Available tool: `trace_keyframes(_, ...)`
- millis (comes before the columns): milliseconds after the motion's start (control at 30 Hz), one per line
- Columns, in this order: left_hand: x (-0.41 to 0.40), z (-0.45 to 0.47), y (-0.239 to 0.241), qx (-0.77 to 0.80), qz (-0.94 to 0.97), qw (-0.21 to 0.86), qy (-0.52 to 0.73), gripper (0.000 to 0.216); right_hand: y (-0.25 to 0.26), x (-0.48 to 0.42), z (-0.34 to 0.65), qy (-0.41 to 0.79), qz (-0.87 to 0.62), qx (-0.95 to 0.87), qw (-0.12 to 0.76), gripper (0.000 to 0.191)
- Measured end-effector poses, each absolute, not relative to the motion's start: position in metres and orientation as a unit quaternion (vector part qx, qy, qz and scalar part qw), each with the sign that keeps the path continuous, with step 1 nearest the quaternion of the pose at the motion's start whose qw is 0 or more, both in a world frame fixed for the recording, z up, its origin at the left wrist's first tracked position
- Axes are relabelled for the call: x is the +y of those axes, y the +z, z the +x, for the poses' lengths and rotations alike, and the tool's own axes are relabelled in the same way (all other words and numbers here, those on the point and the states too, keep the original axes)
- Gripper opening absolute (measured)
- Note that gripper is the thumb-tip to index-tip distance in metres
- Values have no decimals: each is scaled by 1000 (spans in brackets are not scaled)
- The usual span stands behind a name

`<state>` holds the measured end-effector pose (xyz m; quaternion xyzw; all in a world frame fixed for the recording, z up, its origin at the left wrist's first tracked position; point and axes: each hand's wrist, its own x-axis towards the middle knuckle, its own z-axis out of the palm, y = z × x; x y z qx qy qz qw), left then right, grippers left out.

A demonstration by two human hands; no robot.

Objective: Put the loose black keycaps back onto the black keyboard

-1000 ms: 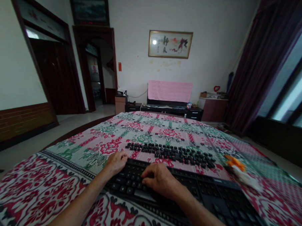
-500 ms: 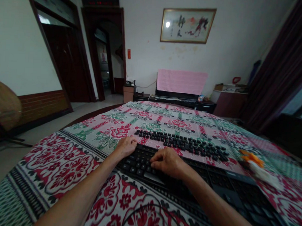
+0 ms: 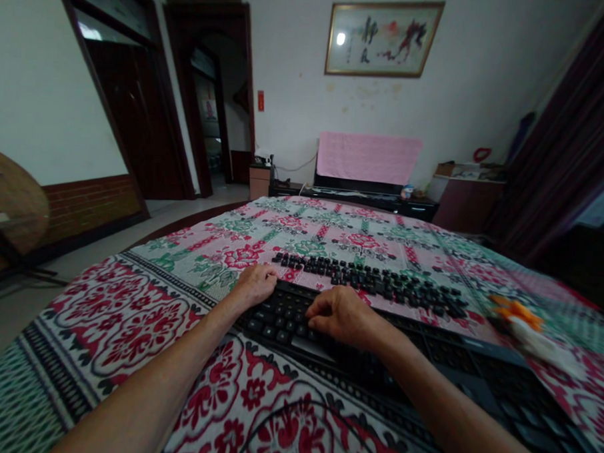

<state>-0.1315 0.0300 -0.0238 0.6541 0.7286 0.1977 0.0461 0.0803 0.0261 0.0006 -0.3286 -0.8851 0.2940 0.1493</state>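
A black keyboard (image 3: 278,317) lies on the patterned tablecloth, its lower left part bearing keycaps while the upper rows and right side show bare sockets. At its upper left corner my left hand (image 3: 257,283) is closed on the edge. My right hand (image 3: 342,316) is over the left half of the keyboard, thumb and fingertips drawn together in a pinch at the keys. What the pinch holds is too small to make out. Just beyond the keyboard, many loose black keycaps (image 3: 380,281) lie in rough rows. My right forearm hides part of the keyboard.
An orange and white object (image 3: 517,312) lies right of the keycaps. A thin black cable (image 3: 274,415) curves over the tablecloth (image 3: 142,326) near me. Past the table are a low black cabinet (image 3: 423,210) and a pink cloth (image 3: 368,158).
The view has shifted slightly. My left hand stays at the keyboard corner. My right hand is still pinched over the keys, with only a small change in its pose.
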Motion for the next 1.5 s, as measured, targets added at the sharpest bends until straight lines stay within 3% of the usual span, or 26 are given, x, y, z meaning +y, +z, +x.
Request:
trace_keyframes(300, 28, -130, -22, 725, 658, 43, 198, 26, 4, 20, 81, 249, -295, -907, 168, 17)
trace_keyframes(600, 28, -130, -22, 728, 658, 33, 190, 27, 15, 28, 89, 451, -373, -797, 149, 27)
trace_keyframes(900, 27, -130, -22, 727, 659, 22, 192, 28, 8, 30, 85, 279, -374, -872, 146, 24)
trace_keyframes(1033, 27, -130, -22, 730, 657, 24, 188, 28, 8, 27, 84, 271, -341, -883, 172, 25)
trace_keyframes(1233, 29, -131, -23, 728, 659, 27, 190, 29, 8, 25, 84, 191, -343, -910, 132, 18)
trace_keyframes(1400, 29, -131, -24, 722, 664, 17, 192, 30, 6, 26, 83, 191, -359, -905, 122, 18)
trace_keyframes(1500, 29, -132, -25, 717, 668, 14, 197, 30, 11, 27, 86, 264, -358, -888, 113, 20)
